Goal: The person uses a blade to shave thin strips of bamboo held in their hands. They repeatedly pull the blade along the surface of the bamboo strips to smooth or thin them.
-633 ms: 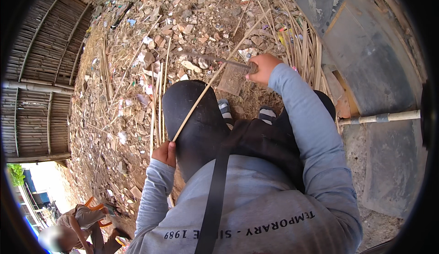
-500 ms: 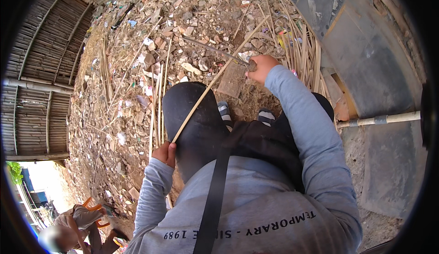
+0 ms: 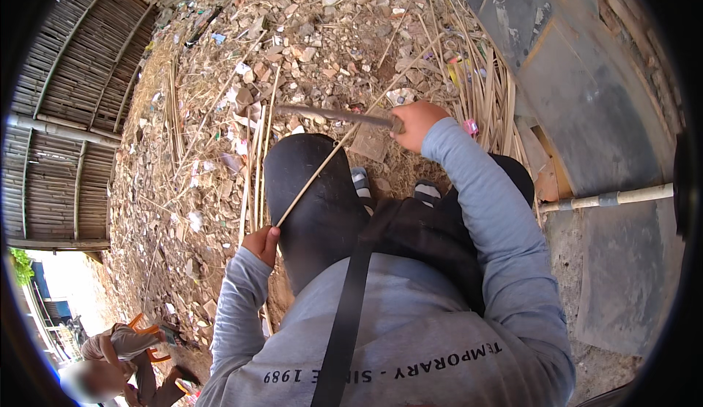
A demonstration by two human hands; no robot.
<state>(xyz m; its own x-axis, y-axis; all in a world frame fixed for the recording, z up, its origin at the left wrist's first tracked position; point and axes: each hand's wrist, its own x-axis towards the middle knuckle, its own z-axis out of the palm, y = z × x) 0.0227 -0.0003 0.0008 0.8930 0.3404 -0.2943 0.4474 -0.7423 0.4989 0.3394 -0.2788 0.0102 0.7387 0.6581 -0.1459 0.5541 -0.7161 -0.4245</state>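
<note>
A thin, pale bamboo strip (image 3: 311, 180) slants from near my left knee up and away to the right. My left hand (image 3: 261, 246) grips its near end, thumb on top, beside the knee. Closed around the handle of a long dark knife (image 3: 333, 115), my right hand (image 3: 419, 126) is beyond my knees. The blade points left and crosses the strip; whether the two touch I cannot tell. Most of the handle is hidden in my fist. Several more bamboo strips (image 3: 258, 176) lie on the ground to the left of my left knee.
Broken brick and stone rubble (image 3: 315, 41) covers the ground. A pile of split bamboo (image 3: 489, 92) lies at the right, beside grey sheets (image 3: 593, 99). A slatted bamboo wall (image 3: 62, 63) stands at the left. Someone sits on an orange chair (image 3: 146, 328) at lower left.
The knife blade has swung nearer to me and now lies more level, with its broad side showing. My right hand has come slightly nearer; my left hand still grips the strip's end.
</note>
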